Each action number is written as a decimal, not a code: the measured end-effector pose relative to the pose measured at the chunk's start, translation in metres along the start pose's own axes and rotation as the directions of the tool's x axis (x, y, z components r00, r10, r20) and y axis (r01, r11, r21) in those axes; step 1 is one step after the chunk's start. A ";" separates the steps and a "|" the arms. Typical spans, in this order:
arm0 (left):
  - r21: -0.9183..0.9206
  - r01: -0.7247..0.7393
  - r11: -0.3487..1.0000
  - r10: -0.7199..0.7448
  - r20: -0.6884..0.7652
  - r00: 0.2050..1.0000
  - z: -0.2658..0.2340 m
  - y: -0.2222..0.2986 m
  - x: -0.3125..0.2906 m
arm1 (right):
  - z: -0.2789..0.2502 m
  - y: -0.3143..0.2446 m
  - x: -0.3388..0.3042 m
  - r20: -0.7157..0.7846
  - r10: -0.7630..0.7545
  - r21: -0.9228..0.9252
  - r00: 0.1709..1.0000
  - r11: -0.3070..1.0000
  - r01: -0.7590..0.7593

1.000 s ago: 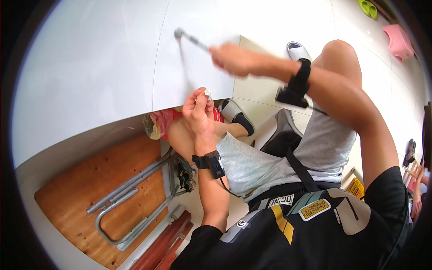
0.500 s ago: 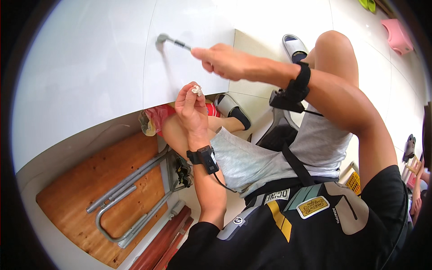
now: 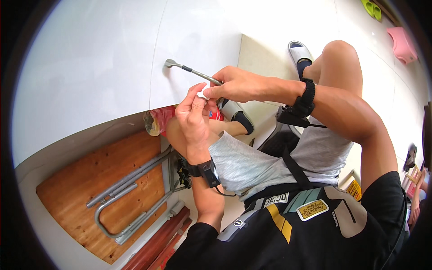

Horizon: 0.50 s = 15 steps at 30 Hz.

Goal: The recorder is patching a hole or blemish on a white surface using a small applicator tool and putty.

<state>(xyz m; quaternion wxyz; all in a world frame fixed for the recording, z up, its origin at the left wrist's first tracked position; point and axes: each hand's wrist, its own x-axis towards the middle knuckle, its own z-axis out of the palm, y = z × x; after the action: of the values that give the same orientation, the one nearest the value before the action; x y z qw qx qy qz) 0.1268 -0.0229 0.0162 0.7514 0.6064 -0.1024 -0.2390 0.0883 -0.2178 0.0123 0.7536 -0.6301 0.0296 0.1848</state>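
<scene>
My right hand [image 3: 238,84] grips the handle end of a slim metal tool [image 3: 198,72] with a rounded head and dark rings round its neck; its exact kind is unclear. The head points left, over a glossy white surface. My left hand [image 3: 194,110] is raised beside it, fingertips pinched on a small crumpled white wad [image 3: 202,95]. My right thumb reaches the wad, so both hands meet there. Fingers partly hide it.
The white surface [image 3: 90,67] spans the upper left. Beneath its edge are a folded wooden table [image 3: 72,193] with metal legs and a red-and-clear plastic bag [image 3: 159,120]. A pink stool [image 3: 402,45] and green slippers [image 3: 371,10] lie at the far right; another person's arm [image 3: 416,198] shows at the right edge.
My right hand has moved down and slightly right with the metal tool, bringing its thumb to the white wad. My left hand stays pinched on the wad, turned a little.
</scene>
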 end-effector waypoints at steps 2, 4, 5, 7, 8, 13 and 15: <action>0.072 0.011 0.997 -0.011 0.004 1.000 0.000 0.010 -0.001 | -0.001 -0.006 -0.005 -0.008 -0.011 0.007 1.000 1.000 0.011; 0.208 0.112 0.972 -0.125 0.053 0.991 0.002 0.020 -0.003 | -0.003 -0.008 -0.009 -0.016 -0.025 0.012 1.000 1.000 0.026; 0.211 0.106 0.972 -0.121 0.056 0.991 0.006 0.022 -0.004 | -0.006 -0.008 -0.009 -0.009 -0.033 0.001 0.999 0.999 0.033; 0.167 0.121 0.979 -0.119 -0.024 0.993 0.013 0.026 -0.006 | -0.008 -0.013 -0.011 0.002 -0.048 -0.009 0.999 0.999 0.048; 0.172 0.116 0.978 -0.113 -0.026 0.993 0.014 0.027 -0.006 | -0.008 -0.019 -0.014 -0.020 -0.082 -0.003 0.996 0.997 0.082; -0.007 0.087 0.996 -0.087 -0.200 0.976 0.044 0.042 -0.010 | -0.010 -0.028 -0.022 -0.069 -0.247 -0.073 0.966 0.967 0.242; 0.046 0.059 0.997 -0.049 -0.193 0.980 0.056 0.046 -0.014 | -0.006 -0.025 -0.022 -0.113 -0.360 -0.127 0.926 0.930 0.346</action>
<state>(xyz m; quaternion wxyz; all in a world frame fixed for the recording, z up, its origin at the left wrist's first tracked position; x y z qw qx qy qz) 0.1006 -0.0574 0.0755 0.7351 0.6483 -0.0193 -0.1972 0.0772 -0.2327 0.0404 0.7367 -0.6748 -0.0434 0.0044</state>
